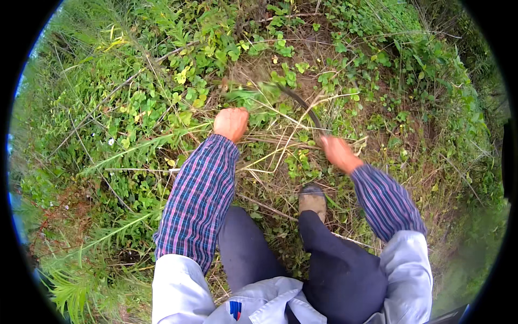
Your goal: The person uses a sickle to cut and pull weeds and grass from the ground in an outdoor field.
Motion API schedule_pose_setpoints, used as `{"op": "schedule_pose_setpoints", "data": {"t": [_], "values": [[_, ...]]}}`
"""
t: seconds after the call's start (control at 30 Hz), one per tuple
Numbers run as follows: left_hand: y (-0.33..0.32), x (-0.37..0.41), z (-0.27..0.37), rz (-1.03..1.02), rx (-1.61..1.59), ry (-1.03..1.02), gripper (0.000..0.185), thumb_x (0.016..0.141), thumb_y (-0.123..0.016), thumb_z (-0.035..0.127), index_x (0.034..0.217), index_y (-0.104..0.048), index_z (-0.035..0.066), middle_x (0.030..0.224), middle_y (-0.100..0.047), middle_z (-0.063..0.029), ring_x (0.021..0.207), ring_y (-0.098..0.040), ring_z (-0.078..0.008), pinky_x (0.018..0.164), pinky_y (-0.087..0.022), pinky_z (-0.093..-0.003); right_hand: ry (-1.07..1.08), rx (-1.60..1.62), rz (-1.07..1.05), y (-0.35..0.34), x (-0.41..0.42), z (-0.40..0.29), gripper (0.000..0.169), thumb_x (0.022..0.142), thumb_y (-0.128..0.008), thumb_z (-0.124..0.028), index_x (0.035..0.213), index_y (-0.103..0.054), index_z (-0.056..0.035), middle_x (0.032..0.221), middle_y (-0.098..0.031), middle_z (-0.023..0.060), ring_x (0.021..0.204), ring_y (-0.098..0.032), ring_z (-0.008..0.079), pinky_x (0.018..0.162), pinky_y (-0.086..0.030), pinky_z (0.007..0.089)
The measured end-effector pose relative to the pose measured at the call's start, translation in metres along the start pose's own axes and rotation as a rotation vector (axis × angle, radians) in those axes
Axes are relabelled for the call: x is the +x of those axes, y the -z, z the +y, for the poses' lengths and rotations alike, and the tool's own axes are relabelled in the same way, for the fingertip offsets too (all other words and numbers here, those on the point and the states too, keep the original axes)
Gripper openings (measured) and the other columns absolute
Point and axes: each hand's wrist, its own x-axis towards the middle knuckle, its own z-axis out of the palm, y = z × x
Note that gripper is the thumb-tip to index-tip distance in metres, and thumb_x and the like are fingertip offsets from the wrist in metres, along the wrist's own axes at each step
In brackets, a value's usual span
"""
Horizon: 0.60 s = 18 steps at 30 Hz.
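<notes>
My left hand point(231, 123) is a fist around a leafy green weed stalk point(151, 142), which runs out to the left and down from it. Blurred green leaves point(249, 96) show just beyond the knuckles; whether they belong to the same plant, I cannot tell. My right hand point(339, 151) grips a sickle by its handle, most of which the fingers hide. The dark curved sickle blade point(304, 103) points up and left, and its tip is blurred. Dry straw-coloured stalks point(289, 139) lie between my two hands, some crossing close to the blade.
Low clover-like ground cover point(149, 101) spreads over the slope, with bare brown soil point(251, 71) ahead. A long dry twig point(107, 96) slants across the left side. My muddy shoe point(312, 200) stands below the right hand. Tall feathery weeds point(75, 289) rise at lower left.
</notes>
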Motion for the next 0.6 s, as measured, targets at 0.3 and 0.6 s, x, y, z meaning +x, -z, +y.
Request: {"op": "schedule_pose_setpoints", "data": {"t": [0.3,0.6], "values": [[-0.039,-0.042,0.030,-0.020,-0.224,0.048,0.018,0.091,-0.047,0.015,0.087,-0.054,0.000,0.076,-0.066,-0.0176,0.064,-0.067,-0.0267,0.055,-0.055,-0.0363,-0.248,-0.107,-0.063,-0.026,-0.267,0.104,0.039,0.100,-0.035,-0.029,0.092,-0.052,0.0047,0.060,-0.055,0.0187,0.043,-0.053,0.0289,0.040,-0.043,0.0402],[-0.030,-0.036,0.026,-0.079,-0.264,0.077,0.032,0.098,-0.039,0.027,0.086,-0.052,0.001,0.075,-0.065,-0.0184,0.061,-0.064,-0.0286,0.053,-0.053,-0.0385,-0.071,0.056,-0.041,0.031,-0.012,-0.031,0.050,0.102,-0.025,-0.036,0.083,-0.054,0.0001,0.057,-0.047,0.0088,0.050,-0.047,0.0208,0.049,-0.043,0.0397]]}}
